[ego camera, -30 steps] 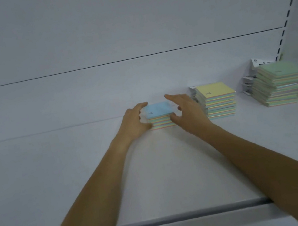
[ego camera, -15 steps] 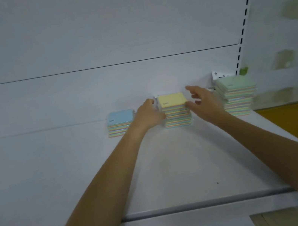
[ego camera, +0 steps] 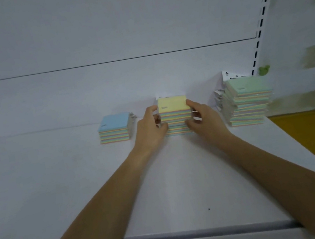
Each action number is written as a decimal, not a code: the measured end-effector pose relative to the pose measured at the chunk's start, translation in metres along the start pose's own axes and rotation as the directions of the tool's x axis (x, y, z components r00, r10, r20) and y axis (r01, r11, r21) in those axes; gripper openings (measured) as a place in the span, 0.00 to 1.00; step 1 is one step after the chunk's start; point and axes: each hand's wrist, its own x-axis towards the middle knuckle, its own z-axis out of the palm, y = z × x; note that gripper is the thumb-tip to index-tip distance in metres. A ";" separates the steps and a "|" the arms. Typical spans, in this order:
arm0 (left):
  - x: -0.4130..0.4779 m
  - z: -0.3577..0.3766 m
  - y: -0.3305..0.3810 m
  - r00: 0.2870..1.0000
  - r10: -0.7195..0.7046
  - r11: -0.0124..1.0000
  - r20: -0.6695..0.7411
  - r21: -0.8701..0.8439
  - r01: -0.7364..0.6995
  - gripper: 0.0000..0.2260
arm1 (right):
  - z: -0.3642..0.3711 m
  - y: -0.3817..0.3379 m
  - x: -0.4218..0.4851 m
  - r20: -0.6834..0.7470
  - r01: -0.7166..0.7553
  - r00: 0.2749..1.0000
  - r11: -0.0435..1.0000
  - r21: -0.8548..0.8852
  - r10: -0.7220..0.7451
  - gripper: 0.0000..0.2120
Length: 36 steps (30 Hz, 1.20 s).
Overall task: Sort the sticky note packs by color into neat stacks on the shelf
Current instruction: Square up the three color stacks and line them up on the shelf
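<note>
Stacks (ego camera: 114, 127) (ego camera: 248, 92) three; two hands (ego camera: 150, 130) (ego camera: 205, 120), yellow stack (ego camera: 173, 106).

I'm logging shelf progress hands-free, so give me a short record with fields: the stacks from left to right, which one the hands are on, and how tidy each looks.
stacks: three in a row at the back of the white shelf
left: blue-topped stack, lowest, squared, untouched
middle: yellow-topped stack, gripped from both sides
right: green-topped stack, packs skewed, untouched
left hand: holds the yellow-topped stack's left side
right hand: holds its right side
</note>
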 end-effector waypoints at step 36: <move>-0.001 0.006 -0.008 0.998 -0.027 1.000 0.048 0.008 0.026 0.14 | 0.000 -0.002 -0.011 -0.032 -0.084 0.996 0.994 0.064 0.086 0.18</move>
